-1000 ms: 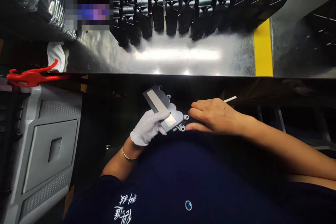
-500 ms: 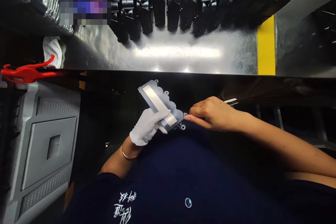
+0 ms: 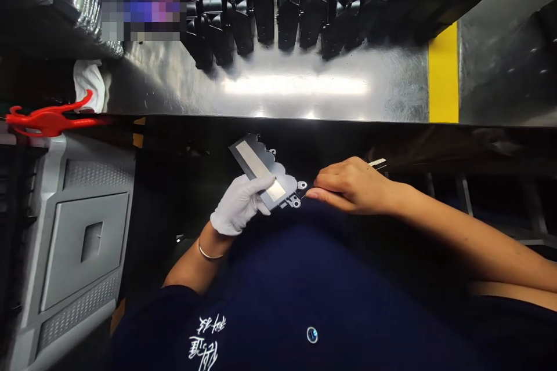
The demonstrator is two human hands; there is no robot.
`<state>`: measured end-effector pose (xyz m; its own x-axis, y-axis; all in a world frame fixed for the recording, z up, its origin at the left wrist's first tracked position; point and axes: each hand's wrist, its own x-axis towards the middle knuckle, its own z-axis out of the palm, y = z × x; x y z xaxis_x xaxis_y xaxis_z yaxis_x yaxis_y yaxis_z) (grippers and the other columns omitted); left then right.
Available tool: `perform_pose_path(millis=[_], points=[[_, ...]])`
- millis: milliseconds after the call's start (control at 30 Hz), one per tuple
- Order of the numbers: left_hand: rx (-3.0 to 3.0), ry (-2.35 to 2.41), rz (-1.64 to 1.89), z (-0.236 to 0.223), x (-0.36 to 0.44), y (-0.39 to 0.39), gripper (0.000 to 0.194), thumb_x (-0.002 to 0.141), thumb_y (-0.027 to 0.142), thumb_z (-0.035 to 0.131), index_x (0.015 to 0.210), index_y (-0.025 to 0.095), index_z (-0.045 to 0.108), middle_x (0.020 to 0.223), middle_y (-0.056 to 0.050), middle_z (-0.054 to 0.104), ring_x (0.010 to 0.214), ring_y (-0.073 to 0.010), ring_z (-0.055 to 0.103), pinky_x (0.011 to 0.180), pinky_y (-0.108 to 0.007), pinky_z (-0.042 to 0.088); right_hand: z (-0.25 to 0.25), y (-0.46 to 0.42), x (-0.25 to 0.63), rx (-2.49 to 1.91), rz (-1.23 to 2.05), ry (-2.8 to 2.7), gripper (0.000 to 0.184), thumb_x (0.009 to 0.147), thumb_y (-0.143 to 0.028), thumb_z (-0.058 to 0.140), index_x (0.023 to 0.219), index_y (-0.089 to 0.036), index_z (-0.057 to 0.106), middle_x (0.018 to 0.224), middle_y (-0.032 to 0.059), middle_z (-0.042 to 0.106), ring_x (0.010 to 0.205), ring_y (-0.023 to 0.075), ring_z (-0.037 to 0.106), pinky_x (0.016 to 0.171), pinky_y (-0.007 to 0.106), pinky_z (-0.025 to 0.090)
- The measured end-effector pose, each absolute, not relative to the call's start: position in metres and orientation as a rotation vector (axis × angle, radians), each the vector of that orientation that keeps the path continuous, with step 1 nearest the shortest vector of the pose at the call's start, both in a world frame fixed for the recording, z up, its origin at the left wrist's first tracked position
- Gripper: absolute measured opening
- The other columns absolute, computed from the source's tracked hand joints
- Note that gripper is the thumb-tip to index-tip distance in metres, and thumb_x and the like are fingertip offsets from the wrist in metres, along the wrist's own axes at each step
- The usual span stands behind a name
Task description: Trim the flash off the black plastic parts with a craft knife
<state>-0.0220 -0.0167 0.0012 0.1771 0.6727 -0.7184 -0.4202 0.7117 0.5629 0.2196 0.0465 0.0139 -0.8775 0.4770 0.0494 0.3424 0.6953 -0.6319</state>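
My left hand [image 3: 238, 203], in a white glove, is closed on one end of a grey moulded part [image 3: 284, 177]. The part has a scalloped edge, small ringed lugs and a pale flat strip [image 3: 249, 161] along its face. It tilts in the air in front of my dark shirt. My bare right hand [image 3: 354, 185] is closed around a slim tool [image 3: 378, 162], whose pale end sticks out behind the knuckles. Its thin tip points at the lugs near the thumb. Whether the tip touches the part I cannot tell, and the tool's kind is mostly hidden.
A shiny metal bench [image 3: 287, 93] runs across, with rows of black moulded parts [image 3: 289, 6] standing on it. Yellow tape [image 3: 444, 75] crosses the bench at right. Wrapped stacks [image 3: 82, 6], a white cloth [image 3: 89, 81], a red plastic tool [image 3: 47, 120] and a grey cabinet [image 3: 85, 243] are at left.
The grey part has shifted slightly left and turned in my gloved hand. My right thumb and the tool tip have come a little away from its lugs.
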Motion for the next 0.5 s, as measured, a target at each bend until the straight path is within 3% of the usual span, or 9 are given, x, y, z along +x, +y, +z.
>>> perform_pose_path(millis=[233,400,500], points=[[0.244,1.168,0.721,-0.0008,-0.0126,-0.0205,0.028,0.077,0.026,0.076,0.101,0.011,0.073,0.088,-0.009,0.074,0.073,-0.019,0.072,0.059,-0.025,0.061,0.0176,0.0476,0.2138,-0.674,0.865,-2.805,0.06,0.107,-0.049,0.028,0.065,-0.017,0.055,0.057,0.0009,0.049,0.05,0.012,0.04,0.052,0.028,0.022],[0.244,1.153,0.761,-0.0028,-0.0142,-0.0202,0.029,0.078,0.027,0.075,0.103,0.012,0.072,0.088,-0.009,0.075,0.067,-0.0176,0.071,0.046,-0.021,0.054,0.0166,0.0482,0.2164,-0.612,1.107,-2.783,0.057,0.107,-0.048,0.031,0.064,-0.018,0.052,0.056,-0.0006,0.047,0.049,0.0116,0.04,0.053,0.028,0.024],[0.168,1.091,0.78,-0.002,-0.018,-0.0177,0.02,0.081,0.023,0.071,0.096,0.011,0.072,0.081,-0.008,0.074,0.06,-0.0151,0.068,0.043,-0.02,0.051,0.0126,0.046,0.221,-0.543,1.28,-2.711,0.057,0.107,-0.047,0.035,0.06,-0.018,0.049,0.054,-0.0021,0.045,0.048,0.0107,0.04,0.052,0.026,0.027]])
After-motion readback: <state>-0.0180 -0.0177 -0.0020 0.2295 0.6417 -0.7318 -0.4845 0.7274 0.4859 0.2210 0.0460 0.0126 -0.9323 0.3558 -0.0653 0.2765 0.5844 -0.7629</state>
